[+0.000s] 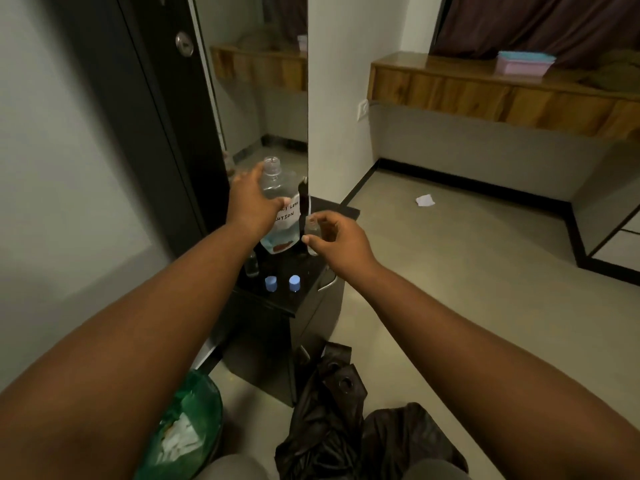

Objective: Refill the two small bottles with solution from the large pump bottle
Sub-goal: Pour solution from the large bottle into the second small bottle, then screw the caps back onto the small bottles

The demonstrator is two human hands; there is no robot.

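The pour is being set up: the large bottle (277, 209), pump off and neck open, stands on the black cabinet (277, 299). The left hand (251, 202) grasps its shoulder. Below it lie 2 blue caps (271, 283). Right of it, the right hand (332, 237) seems to pinch 1 small bottle (312, 237); blur hides the grip. Next, tilt neck to mouth.

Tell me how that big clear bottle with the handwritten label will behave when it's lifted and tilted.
The large bottle is probably fairly light: blue liquid fills only its bottom part. With its neck open and the pump off, it could spill if tilted quickly. The clear plastic may flex where the left hand grips it, and the liquid sloshing could shift its balance.
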